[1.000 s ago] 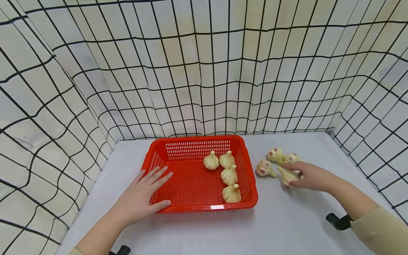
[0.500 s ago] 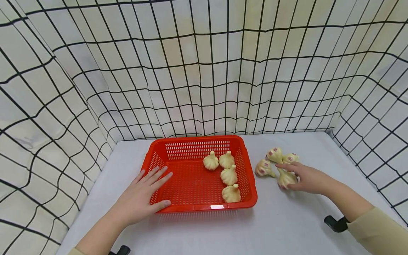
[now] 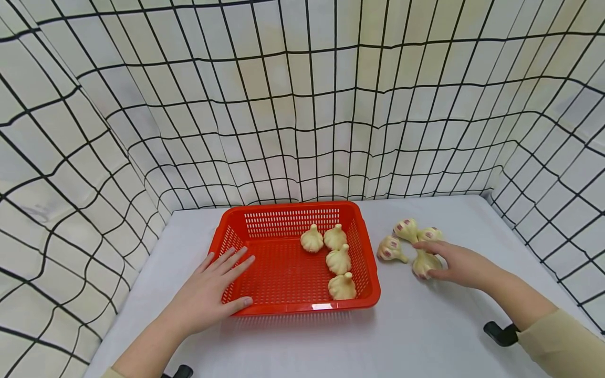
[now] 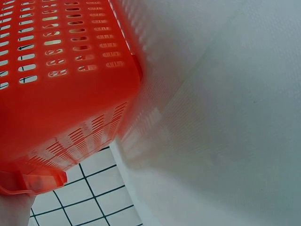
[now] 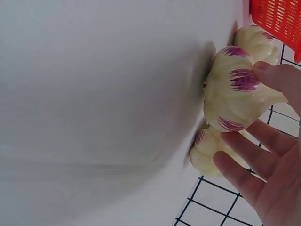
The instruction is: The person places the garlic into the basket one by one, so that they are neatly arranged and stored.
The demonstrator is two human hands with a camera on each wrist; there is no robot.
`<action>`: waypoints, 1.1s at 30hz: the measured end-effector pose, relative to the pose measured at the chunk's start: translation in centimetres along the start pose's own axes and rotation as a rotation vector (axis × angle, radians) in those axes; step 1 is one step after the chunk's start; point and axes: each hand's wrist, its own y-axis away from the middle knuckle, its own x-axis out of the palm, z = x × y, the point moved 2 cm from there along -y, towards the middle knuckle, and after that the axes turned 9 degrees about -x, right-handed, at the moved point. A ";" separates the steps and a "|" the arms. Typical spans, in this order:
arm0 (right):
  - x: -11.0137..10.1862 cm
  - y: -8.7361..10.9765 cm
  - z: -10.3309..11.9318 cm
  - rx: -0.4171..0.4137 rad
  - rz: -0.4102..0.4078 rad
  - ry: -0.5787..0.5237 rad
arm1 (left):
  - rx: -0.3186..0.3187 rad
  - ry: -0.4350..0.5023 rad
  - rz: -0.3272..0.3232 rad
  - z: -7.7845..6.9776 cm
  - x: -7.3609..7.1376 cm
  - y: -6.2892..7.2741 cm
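Observation:
My left hand rests with spread, straight fingers over the left front corner of a red plastic basket, its thumb on the front rim. Beyond the basket's right side, my right hand holds a garlic bulb between thumb and fingertips. The right wrist view shows the thumb on that bulb's purple-streaked side and fingers beneath. Three more purple-marked bulbs lie around it: one at left, one behind, and one partly hidden by the fingers.
Several pale garlic bulbs line the right part of the basket floor. A white-covered table lies beneath. Black-gridded white walls rise at the back and both sides. Dark wrist mounts sit by the sleeves.
The bulb at my right hand has turned from leaning towards the fingers to a more upright lie, with its stem away from me. My left hand and the basket stay put.

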 end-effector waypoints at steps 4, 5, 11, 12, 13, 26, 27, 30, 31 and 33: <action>0.0 0.1 -0.2 -0.013 -0.010 -0.028 | 0.000 0.001 -0.002 0.0 0.0 0.1; 0.0 0.1 -0.3 -0.015 -0.012 -0.041 | 0.000 0.001 -0.002 0.0 0.0 0.1; 0.0 0.0 -0.6 -0.043 -0.017 -0.119 | 0.003 0.004 -0.004 0.1 0.0 0.1; -0.1 -0.1 -0.6 -0.050 -0.018 -0.120 | 0.003 0.004 -0.004 0.1 0.0 0.1; -0.1 -0.1 -0.6 -0.049 -0.023 -0.118 | 0.004 0.003 -0.005 0.1 0.0 0.1; -0.3 -0.4 -0.7 -0.105 -0.118 -0.049 | 0.006 -0.002 -0.006 0.1 0.0 0.1; -0.3 -0.4 -0.7 -0.109 -0.122 -0.046 | 0.006 -0.002 -0.006 0.1 0.0 0.1; -0.4 -0.4 -0.8 -0.114 -0.130 -0.031 | 0.005 -0.003 -0.005 0.1 0.0 0.1; -0.4 -0.4 -0.8 -0.115 -0.132 -0.023 | 0.004 -0.003 -0.005 0.1 0.0 0.1; -0.4 -0.4 -0.8 -0.116 -0.136 -0.008 | 0.005 -0.002 -0.006 0.1 0.0 0.1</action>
